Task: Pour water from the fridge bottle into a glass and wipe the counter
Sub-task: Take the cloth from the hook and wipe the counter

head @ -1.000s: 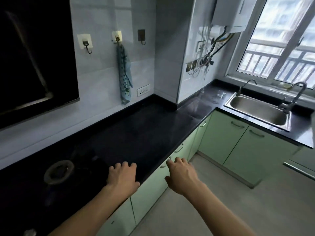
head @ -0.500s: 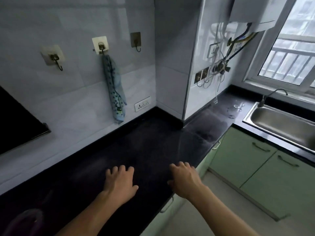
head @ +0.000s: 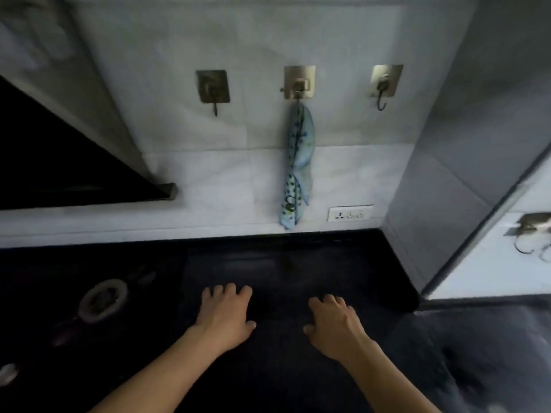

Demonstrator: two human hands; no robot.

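A light blue patterned cloth (head: 296, 165) hangs from the middle of three metal wall hooks, its lower tip just above the black counter (head: 286, 263). My left hand (head: 225, 315) and my right hand (head: 335, 323) hover palm down over the counter's front part, side by side, fingers loosely spread and holding nothing. The cloth is well beyond both hands, against the tiled wall. No bottle or glass is in view.
A gas burner ring (head: 103, 299) is set into the counter at the left. The dark range hood (head: 59, 162) juts out at upper left. A wall socket (head: 350, 214) sits right of the cloth. A grey pillar (head: 447, 174) closes the right side.
The view has swung left to face the wall squarely; the sink and window have gone out of sight. Both hands stay over the counter, empty, now centred below the hanging cloth.
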